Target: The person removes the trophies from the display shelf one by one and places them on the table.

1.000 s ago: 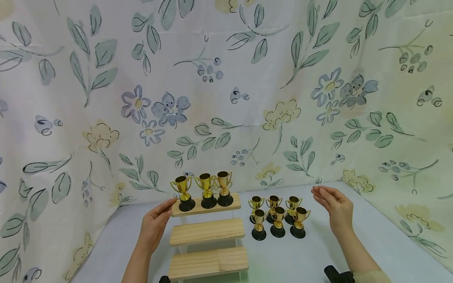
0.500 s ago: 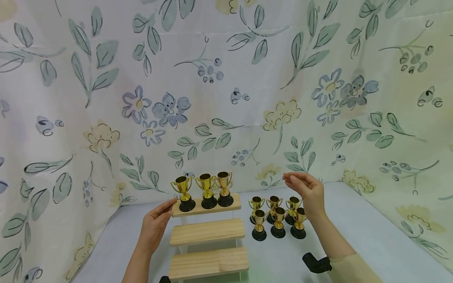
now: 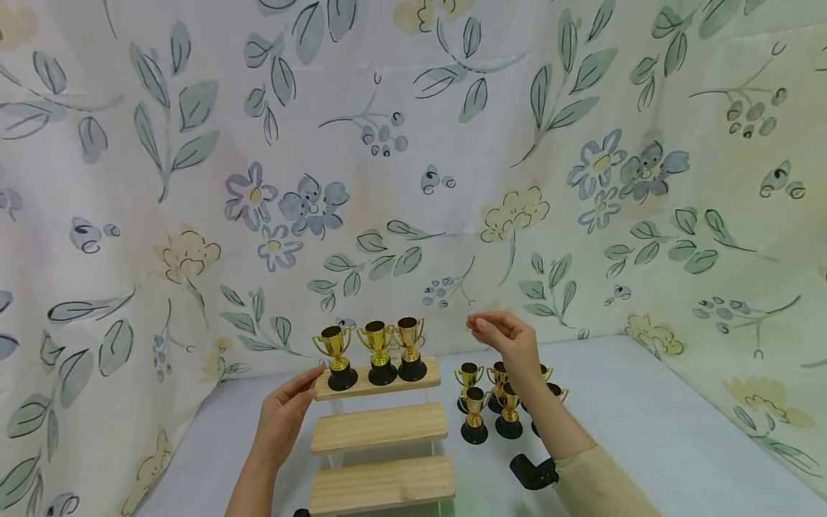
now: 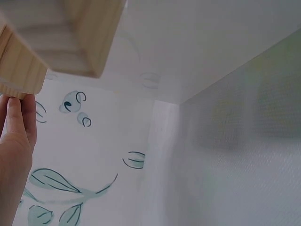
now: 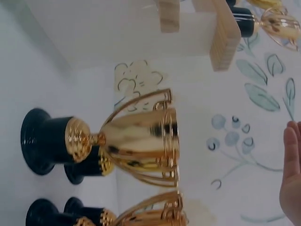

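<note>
In the head view my left hand (image 3: 282, 416) is at the left end of the stand's top wooden shelf (image 3: 381, 387), thumb and fingers pinching its end. The left wrist view shows the fingertips against the shelf end (image 4: 21, 70). Three gold trophy cups (image 3: 377, 341) with black bases stand upright in a row on that shelf. My right hand (image 3: 513, 345) is raised above a group of several similar trophies (image 3: 474, 413) on the table, with nothing seen in its fingers. The right wrist view shows a trophy (image 5: 141, 136) close up, and part of that hand (image 5: 292, 179) at the right edge.
Two lower wooden shelves, the middle one (image 3: 381, 427) and the bottom one (image 3: 381, 482), step down toward the front. The white table (image 3: 659, 416) meets a floral cloth (image 3: 413, 179) behind. A black device (image 3: 533, 472) is at the right wrist.
My right hand has swept left from the far side of the trophies to above them, and its forearm now covers some of them. The left hand stays at the shelf.
</note>
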A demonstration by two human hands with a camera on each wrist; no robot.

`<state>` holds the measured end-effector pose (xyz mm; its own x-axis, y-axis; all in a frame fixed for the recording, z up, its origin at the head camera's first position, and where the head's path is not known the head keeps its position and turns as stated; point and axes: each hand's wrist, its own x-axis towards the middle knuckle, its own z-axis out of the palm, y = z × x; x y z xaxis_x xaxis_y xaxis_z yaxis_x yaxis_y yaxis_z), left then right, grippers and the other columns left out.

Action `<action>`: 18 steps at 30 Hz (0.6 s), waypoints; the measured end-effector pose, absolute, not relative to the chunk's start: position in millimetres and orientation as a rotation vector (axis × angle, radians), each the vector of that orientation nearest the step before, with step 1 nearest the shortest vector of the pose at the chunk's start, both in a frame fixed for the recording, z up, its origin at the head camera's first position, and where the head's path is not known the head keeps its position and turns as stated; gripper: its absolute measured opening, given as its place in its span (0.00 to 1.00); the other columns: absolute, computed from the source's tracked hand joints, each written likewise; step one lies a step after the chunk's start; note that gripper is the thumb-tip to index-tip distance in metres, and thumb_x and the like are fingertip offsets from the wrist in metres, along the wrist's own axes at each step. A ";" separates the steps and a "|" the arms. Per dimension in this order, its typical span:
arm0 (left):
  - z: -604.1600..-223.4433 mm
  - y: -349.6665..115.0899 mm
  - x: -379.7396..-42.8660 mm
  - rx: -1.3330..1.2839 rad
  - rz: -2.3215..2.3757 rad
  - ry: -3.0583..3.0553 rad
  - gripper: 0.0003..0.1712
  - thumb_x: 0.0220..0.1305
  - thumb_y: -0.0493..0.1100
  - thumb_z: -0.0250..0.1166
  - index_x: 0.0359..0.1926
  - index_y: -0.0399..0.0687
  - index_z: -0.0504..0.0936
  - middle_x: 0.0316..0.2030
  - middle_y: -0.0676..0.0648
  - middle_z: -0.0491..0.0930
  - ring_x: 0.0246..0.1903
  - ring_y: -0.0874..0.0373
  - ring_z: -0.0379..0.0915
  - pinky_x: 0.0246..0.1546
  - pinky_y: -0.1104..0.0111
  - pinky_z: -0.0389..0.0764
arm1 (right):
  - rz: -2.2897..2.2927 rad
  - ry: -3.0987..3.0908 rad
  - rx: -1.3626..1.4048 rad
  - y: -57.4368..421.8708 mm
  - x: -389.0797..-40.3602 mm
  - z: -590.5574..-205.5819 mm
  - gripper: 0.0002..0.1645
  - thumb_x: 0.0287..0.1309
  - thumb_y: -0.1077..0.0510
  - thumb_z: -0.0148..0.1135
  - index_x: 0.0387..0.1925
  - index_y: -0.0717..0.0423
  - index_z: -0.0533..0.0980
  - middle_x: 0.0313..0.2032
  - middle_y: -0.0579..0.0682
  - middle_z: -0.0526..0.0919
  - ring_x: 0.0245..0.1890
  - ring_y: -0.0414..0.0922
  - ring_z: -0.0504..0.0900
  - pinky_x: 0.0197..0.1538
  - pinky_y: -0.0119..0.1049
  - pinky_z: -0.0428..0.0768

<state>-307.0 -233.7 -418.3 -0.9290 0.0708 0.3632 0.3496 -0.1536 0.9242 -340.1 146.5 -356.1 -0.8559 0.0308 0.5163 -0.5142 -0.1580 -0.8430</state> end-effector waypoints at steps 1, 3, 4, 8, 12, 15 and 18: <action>-418.3 -233.9 -307.0 -0.487 -2.205 -1.906 0.28 0.71 0.30 0.53 0.67 0.18 0.61 0.53 0.66 0.81 0.57 0.80 0.72 0.55 0.88 0.73 | 2.077 -1.767 0.552 142.7 -341.3 -355.2 0.21 0.65 0.58 0.63 0.50 0.73 0.77 0.39 0.37 0.89 0.44 0.35 0.88 0.50 0.31 0.86; -418.4 -234.5 -307.1 -0.495 -2.215 -1.897 0.27 0.71 0.29 0.52 0.67 0.18 0.62 0.53 0.66 0.81 0.57 0.80 0.72 0.55 0.88 0.73 | 2.090 -1.795 0.553 135.1 -344.0 -353.5 0.21 0.64 0.57 0.64 0.51 0.71 0.77 0.40 0.36 0.89 0.44 0.35 0.88 0.52 0.31 0.86; -418.5 -234.8 -307.2 -0.501 -2.220 -1.892 0.26 0.71 0.29 0.51 0.66 0.19 0.62 0.53 0.65 0.81 0.58 0.80 0.72 0.55 0.88 0.73 | 2.096 -1.807 0.558 131.2 -345.4 -352.4 0.21 0.64 0.57 0.64 0.51 0.70 0.77 0.40 0.37 0.89 0.45 0.35 0.88 0.52 0.32 0.85; -418.9 -235.9 -307.1 -0.520 -2.228 -1.882 0.25 0.71 0.28 0.50 0.66 0.20 0.64 0.53 0.65 0.81 0.58 0.79 0.72 0.55 0.89 0.73 | 2.091 -1.871 0.554 115.6 -349.3 -348.0 0.21 0.64 0.55 0.64 0.52 0.67 0.78 0.44 0.45 0.89 0.46 0.35 0.87 0.53 0.34 0.85; -419.0 -235.8 -306.9 -0.520 -2.229 -1.882 0.25 0.71 0.28 0.51 0.66 0.20 0.64 0.54 0.65 0.81 0.58 0.79 0.72 0.55 0.89 0.73 | 2.080 -1.912 0.575 102.9 -351.3 -344.3 0.21 0.65 0.54 0.64 0.53 0.66 0.78 0.51 0.60 0.85 0.46 0.35 0.87 0.54 0.36 0.85; -418.6 -234.8 -307.0 -0.506 -2.222 -1.890 0.26 0.71 0.29 0.52 0.66 0.19 0.63 0.53 0.65 0.81 0.58 0.79 0.72 0.56 0.88 0.73 | 2.085 -1.925 0.607 96.9 -352.7 -343.2 0.23 0.65 0.55 0.63 0.55 0.68 0.77 0.54 0.66 0.83 0.48 0.37 0.87 0.55 0.36 0.85; -418.0 -233.7 -307.2 -0.486 -2.207 -1.905 0.28 0.70 0.30 0.53 0.67 0.18 0.61 0.53 0.66 0.81 0.57 0.79 0.72 0.56 0.88 0.73 | 2.088 -1.930 0.628 93.2 -353.2 -342.6 0.23 0.66 0.56 0.62 0.55 0.68 0.77 0.54 0.67 0.82 0.47 0.37 0.87 0.53 0.35 0.85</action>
<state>-307.2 -233.7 -418.0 -0.9292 0.0718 0.3625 0.3481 -0.1590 0.9239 -353.2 93.2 -342.6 -0.8819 -0.1189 0.4562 -0.4454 -0.1070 -0.8889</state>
